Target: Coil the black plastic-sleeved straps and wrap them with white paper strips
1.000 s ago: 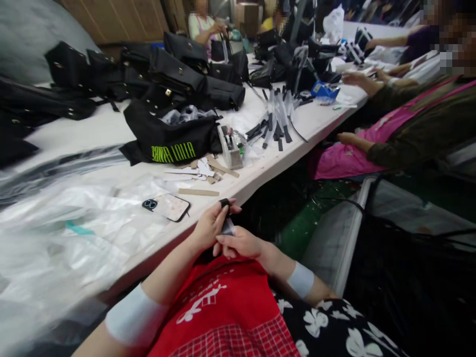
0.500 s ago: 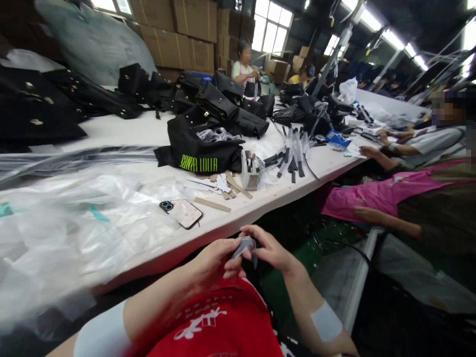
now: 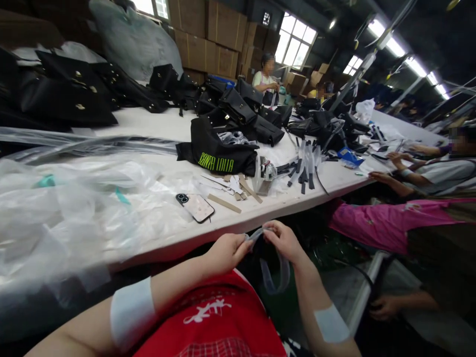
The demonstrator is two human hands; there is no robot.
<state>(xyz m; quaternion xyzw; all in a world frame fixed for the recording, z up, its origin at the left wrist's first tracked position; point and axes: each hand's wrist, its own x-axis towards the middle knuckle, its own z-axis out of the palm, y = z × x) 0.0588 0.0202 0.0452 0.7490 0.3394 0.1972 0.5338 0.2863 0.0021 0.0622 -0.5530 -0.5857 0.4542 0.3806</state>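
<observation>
A strip of translucent plastic film (image 3: 275, 285) hangs in a loop below my hands, just off the table's front edge. My left hand (image 3: 227, 252) pinches one part of it between thumb and fingers. My right hand (image 3: 283, 241) grips another part close by, so a short stretch runs between the two. On the table near them lie a phone (image 3: 196, 207) with a pale patterned back and a narrow cardboard strip (image 3: 224, 203). Farther back is a black cloth bag (image 3: 223, 151) with green lettering, holding a bundle of wrapped pieces.
Clear plastic bags (image 3: 85, 208) cover the left of the white table (image 3: 293, 201). Black handbags (image 3: 238, 106) are heaped behind. Black-ended wrapped strips (image 3: 305, 166) lie right of a small clear container (image 3: 265, 176). A person in a pink apron (image 3: 375, 223) is at the right.
The bunched film in my hands has opened out into a hanging loop, and my hands have moved slightly apart. The view has shifted left. The pink-aproned person's hand is lower.
</observation>
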